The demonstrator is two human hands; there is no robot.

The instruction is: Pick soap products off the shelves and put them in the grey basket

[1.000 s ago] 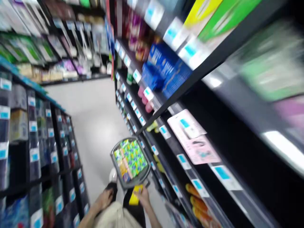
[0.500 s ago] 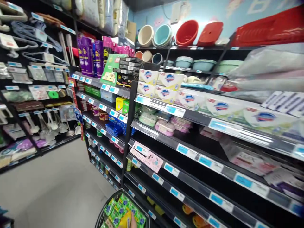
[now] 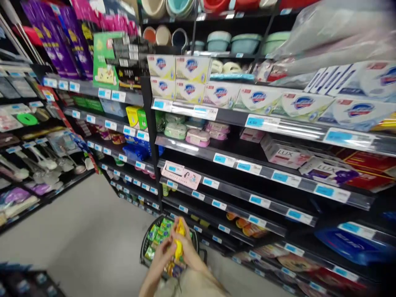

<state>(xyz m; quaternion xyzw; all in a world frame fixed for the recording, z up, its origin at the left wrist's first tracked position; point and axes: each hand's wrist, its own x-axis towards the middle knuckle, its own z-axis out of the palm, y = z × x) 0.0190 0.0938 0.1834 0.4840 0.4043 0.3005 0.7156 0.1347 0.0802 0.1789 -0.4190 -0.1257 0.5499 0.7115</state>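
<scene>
Low in the view, a small yellow packet point(image 3: 178, 249) is held between both my hands, above a black basket point(image 3: 142, 247). My left hand point(image 3: 164, 250) closes on its left side. The fingers of my right hand point(image 3: 187, 244) wrap around its other side and top. Its exact kind is too blurred to tell. Several green packets point(image 3: 153, 232) lie in the basket, left of and behind my hands. My forearms hide part of the basket's near side.
Shelves rise close behind the basket, with white boxes of soap point(image 3: 258, 99), pink soap cases point(image 3: 198, 137) and LUX boxes point(image 3: 283, 153). A pink sign point(image 3: 181, 175) sits on a shelf edge. Grey floor point(image 3: 95, 231) extends left. A dark rack point(image 3: 27, 284) stands at lower left.
The view has swung right and down. Both my hands and forearms now show above the basket, holding the yellow packet; before, only a finger or thumb showed at the packet.
</scene>
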